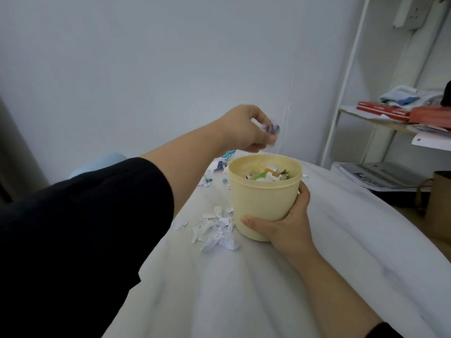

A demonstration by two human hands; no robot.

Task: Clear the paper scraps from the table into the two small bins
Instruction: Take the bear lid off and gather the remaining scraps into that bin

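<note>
The cream plastic bin [264, 198] stands in the middle of the white worktop [341, 240], already partly filled with mixed paper scraps [268, 175] in white, green and orange. Your right hand [285, 225] wraps its lower wall from the right, grip clamped on the bin, thumb across the near face. Your left hand [246, 129] hangs above the bin's far-left rim, grip pinched together on a crumpled scrap [269, 128] of white paper with dark print, which is blurred. Just left of the bin's base lies 1 loose pile of white torn paper [216, 229] on the worktop. Farther away, behind the bin's left edge, more scraps with blue print [217, 169] are scattered. Your black sleeve [80, 235] fills the near left. At the far right stands a white shelf unit [346, 93] carrying red books [383, 111] and folded cloth [400, 95], with a brown paper bag [439, 203] below it.
</note>
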